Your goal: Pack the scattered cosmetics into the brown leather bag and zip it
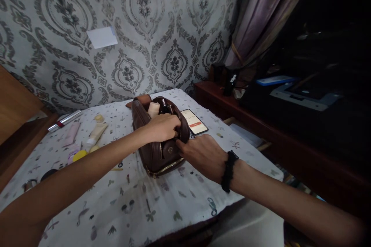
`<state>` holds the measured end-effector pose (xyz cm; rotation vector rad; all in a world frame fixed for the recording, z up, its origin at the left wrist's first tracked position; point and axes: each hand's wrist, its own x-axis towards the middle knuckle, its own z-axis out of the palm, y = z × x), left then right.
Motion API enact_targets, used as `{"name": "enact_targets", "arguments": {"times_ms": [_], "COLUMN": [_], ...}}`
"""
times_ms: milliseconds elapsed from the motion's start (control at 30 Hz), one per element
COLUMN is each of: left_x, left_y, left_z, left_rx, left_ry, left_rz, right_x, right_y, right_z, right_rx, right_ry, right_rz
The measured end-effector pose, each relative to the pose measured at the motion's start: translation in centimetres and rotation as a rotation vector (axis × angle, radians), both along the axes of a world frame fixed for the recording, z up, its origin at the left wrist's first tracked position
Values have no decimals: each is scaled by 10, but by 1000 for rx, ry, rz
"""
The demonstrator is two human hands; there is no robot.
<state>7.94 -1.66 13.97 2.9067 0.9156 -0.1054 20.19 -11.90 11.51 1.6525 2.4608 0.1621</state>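
Note:
A brown leather bag point(147, 154) with a gold zipper and a round snap stands open-topped on the patterned cloth. A beige-capped container point(154, 109) and dark bottles point(165, 107) show in its opening. My left hand point(164, 127) reaches across the opening, its fingers curled down by the right inner wall; what they grip, if anything, is hidden. At the bag's near right rim, my right hand point(201, 154), with a black band on the wrist, is closed on the edge. The two hands' fingertips nearly meet there.
A lit phone point(194, 122) lies just right of the bag. On the left are a cream tube point(97, 134), a pink tube point(71, 134), a yellow lid point(79, 155) and a silver stick-shaped item point(64, 121). A dark red wooden ledge point(211, 96) borders the right side.

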Motion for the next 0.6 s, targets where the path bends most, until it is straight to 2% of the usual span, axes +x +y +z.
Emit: {"name": "enact_targets", "arguments": {"times_ms": [167, 333, 467, 600], "left_x": [1, 0, 0, 1], "left_y": [-1, 0, -1, 0], "left_z": [-1, 1, 0, -1], "left_rx": [69, -21, 30, -2], "left_ry": [-9, -30, -38, -47], "left_rz": [47, 29, 55, 51], "right_x": [0, 0, 0, 1], "right_y": [0, 2, 2, 2], "right_z": [-2, -2, -1, -3], "right_rx": [-3, 4, 2, 14], "right_ry": [8, 10, 0, -9], "right_rz": [3, 11, 11, 12]}}
